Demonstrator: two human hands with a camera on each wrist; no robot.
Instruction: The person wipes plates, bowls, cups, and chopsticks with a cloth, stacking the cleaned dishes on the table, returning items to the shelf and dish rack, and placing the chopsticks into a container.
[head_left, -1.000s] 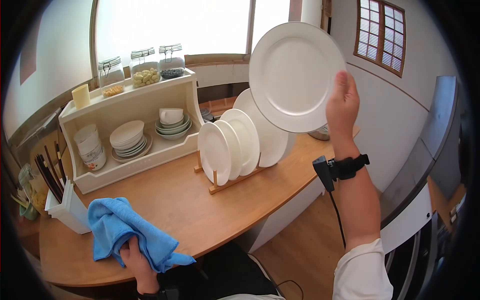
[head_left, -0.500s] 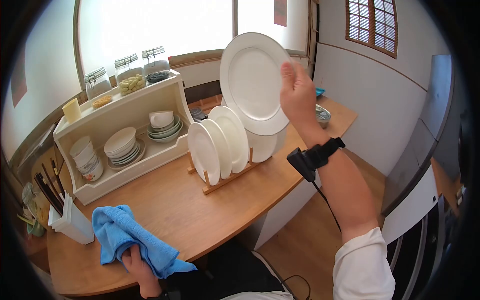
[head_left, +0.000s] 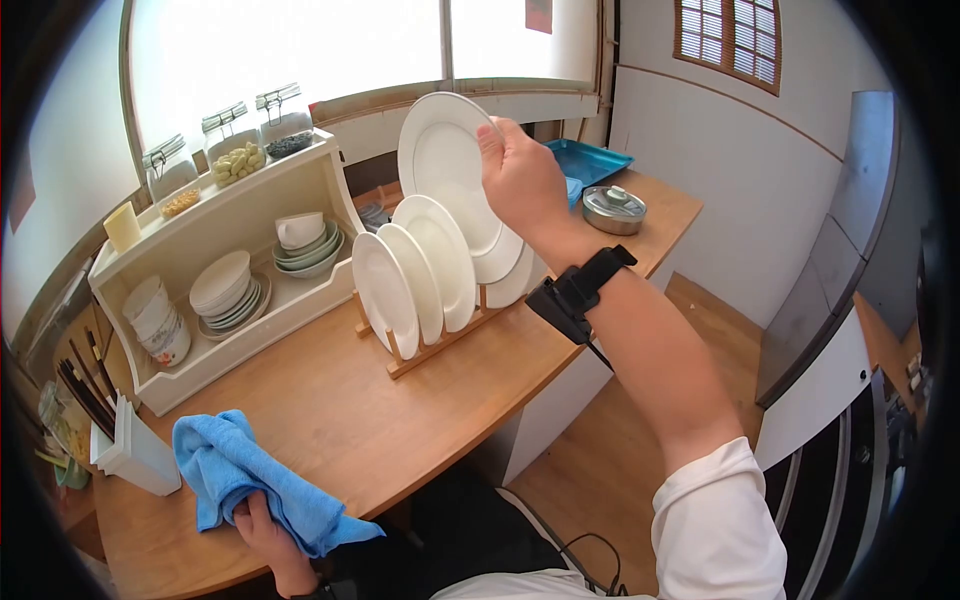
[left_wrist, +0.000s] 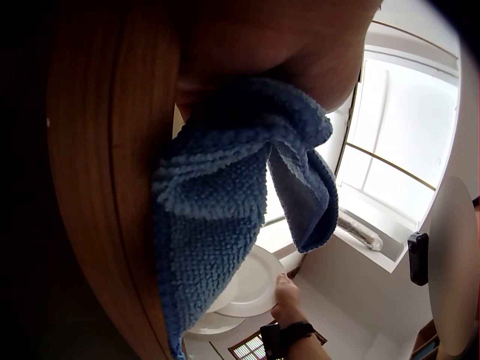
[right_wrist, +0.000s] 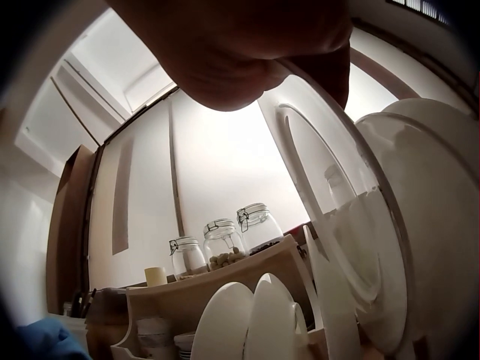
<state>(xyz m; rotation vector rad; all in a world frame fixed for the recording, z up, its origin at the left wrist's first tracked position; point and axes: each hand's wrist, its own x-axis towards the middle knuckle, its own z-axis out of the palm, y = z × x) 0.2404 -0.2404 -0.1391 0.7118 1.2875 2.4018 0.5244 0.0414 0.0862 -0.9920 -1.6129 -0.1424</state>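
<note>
In the head view my right hand (head_left: 527, 185) grips a large white plate (head_left: 440, 145) by its upper right rim, thumb on the front face. This plate stands nearly upright at the far end of a wooden dish rack (head_left: 430, 352), its lower part behind a row of white plates (head_left: 385, 295). The right wrist view shows the gripped plate (right_wrist: 330, 176) edge-on between other racked plates. My left hand (head_left: 268, 532) holds a bunched blue cloth (head_left: 255, 475) near the table's front edge. In the left wrist view the cloth (left_wrist: 217, 187) hangs beside the wooden edge.
A cream shelf unit (head_left: 165, 385) with bowls, stacked plates and a cup stands at the back left, several glass jars (head_left: 235, 160) on top. A white holder (head_left: 135, 450) with chopsticks is at left. Beyond the rack are a lidded metal pot (head_left: 613, 212) and a blue tray (head_left: 590, 160).
My right hand has brought the plate down and left to the rack's far end, turning it more edge-on. The left hand keeps its hold on the cloth. The head view has shifted right.
</note>
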